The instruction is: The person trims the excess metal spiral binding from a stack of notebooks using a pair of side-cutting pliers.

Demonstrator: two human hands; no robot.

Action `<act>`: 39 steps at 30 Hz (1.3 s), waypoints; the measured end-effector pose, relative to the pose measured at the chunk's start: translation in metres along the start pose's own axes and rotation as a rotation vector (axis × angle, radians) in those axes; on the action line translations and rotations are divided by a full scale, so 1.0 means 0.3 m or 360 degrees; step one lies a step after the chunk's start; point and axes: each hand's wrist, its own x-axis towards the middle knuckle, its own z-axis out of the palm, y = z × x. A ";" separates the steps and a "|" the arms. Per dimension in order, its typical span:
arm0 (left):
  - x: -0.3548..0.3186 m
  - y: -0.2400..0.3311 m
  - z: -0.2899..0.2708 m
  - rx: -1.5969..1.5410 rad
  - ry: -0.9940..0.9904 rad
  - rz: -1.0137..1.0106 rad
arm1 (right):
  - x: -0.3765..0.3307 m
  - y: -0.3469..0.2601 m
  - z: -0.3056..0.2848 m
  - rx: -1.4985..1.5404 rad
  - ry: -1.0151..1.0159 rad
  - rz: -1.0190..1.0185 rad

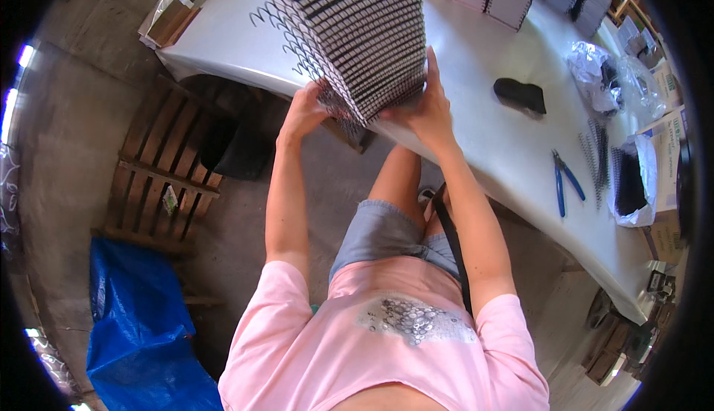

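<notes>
Left hand [303, 110] and right hand [425, 106] both clamp the tall stack of black wire-spiral-bound notebooks [361, 31] at the white table's [476, 61] edge; blue-handled pliers [567, 180] lie well apart

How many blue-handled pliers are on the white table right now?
1. The blue-handled pliers lie on the white table, right of the hands and just left of loose black wire coils. Others may be hidden beyond the frame.

1. stack of spiral-bound notebooks [364, 31]: paper edges, black wire coils with a slight sheen.
2. table [476, 61]: smooth, matt white top.
3. pliers [565, 180]: blue plastic-looking grips, dark metal tip.
4. bags [632, 76]: clear, crinkled glossy plastic.
5. pallet [163, 173]: rough bare wood.
6. tarp [137, 322]: blue woven plastic, faintly shiny.
</notes>
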 end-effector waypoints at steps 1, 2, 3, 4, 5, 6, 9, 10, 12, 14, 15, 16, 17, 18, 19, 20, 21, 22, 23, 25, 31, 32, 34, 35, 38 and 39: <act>0.006 0.043 0.018 -0.0022 0.0013 0.0056 | 0.007 -0.001 0.002 -0.0099 0.0058 0.0045; 0.013 0.064 0.031 -0.0045 0.0025 0.0112 | 0.005 0.001 0.000 -0.0199 0.0114 0.0090; 0.017 0.048 0.045 0.0036 0.0170 0.0258 | -0.001 0.000 0.001 -0.0178 0.0107 0.0077; 0.011 0.032 0.045 0.0044 0.0155 0.0250 | -0.004 -0.002 0.007 -0.0170 0.0111 0.0093; 0.001 0.015 0.043 0.0193 0.0244 0.0284 | -0.006 -0.007 0.018 -0.0219 0.0117 0.0099; -0.005 0.021 0.051 0.0333 0.0330 0.0320 | -0.008 -0.010 0.024 -0.0278 0.0123 0.0105; -0.010 -0.012 0.066 -0.0102 0.0249 0.0406 | -0.015 0.002 0.035 -0.0263 0.0174 0.0029; -0.013 -0.007 0.075 -0.0243 0.0263 0.0426 | -0.012 0.015 0.036 -0.0229 0.0201 -0.0068; -0.019 0.001 0.071 -0.0421 0.0209 0.0352 | -0.008 0.026 0.034 -0.0253 0.0170 -0.0095; -0.024 0.055 0.082 -0.0184 0.0211 0.0278 | -0.009 0.040 0.016 -0.0258 0.0133 -0.0101; -0.015 0.052 0.071 0.0027 0.0220 0.0300 | -0.003 0.036 0.005 -0.0232 0.0070 -0.0060; -0.009 0.050 0.065 0.0026 0.0221 0.0300 | -0.006 0.038 -0.007 -0.0232 0.0068 -0.0061; -0.003 0.049 0.063 0.0180 0.0218 0.0294 | -0.015 0.042 -0.025 -0.0067 -0.0008 -0.0012; 0.002 0.045 0.053 0.0330 0.0229 0.0285 | -0.022 0.045 -0.039 0.0096 -0.0095 0.0027; 0.013 0.020 0.031 0.0330 0.0247 0.0280 | -0.033 0.044 -0.058 0.0097 -0.0110 0.0017; 0.029 -0.018 0.007 0.0397 0.0206 0.0278 | -0.049 0.043 -0.090 0.0006 -0.0071 0.0014; 0.040 -0.048 -0.002 0.0455 0.0160 0.0275 | -0.071 0.045 -0.135 -0.0093 -0.0033 0.0015; 0.038 -0.047 -0.007 0.0452 0.0178 0.0256 | -0.098 0.045 -0.198 -0.0283 0.0020 -0.0045; 0.038 -0.032 -0.009 0.0533 0.0181 0.0502 | -0.132 0.047 -0.280 -0.0470 0.0075 -0.0098; 0.047 -0.028 -0.022 0.0617 0.0208 0.0744 | -0.193 0.058 -0.480 -0.0801 0.0214 -0.0177; 0.116 -0.057 -0.044 0.0499 0.0020 0.0411 | -0.421 0.205 -0.778 -0.1815 0.0290 0.0840; 0.118 -0.053 -0.041 0.0449 0.0043 0.0368 | -0.437 0.231 -0.777 -0.1939 0.0198 0.0958; 0.127 -0.046 -0.046 0.0478 0.0059 0.0345 | -0.466 0.281 -0.765 -0.1924 0.0192 0.0774; 0.135 -0.041 -0.051 0.0555 0.0052 0.0363 | -0.475 0.295 -0.765 -0.1902 0.0203 0.0600; 0.143 -0.024 -0.097 0.0807 0.0045 0.0423 | -0.453 0.253 -0.719 -0.1918 0.0229 0.0540; 0.141 -0.021 -0.094 0.0840 0.0041 0.0434 | -0.451 0.237 -0.697 -0.1923 0.0226 0.0537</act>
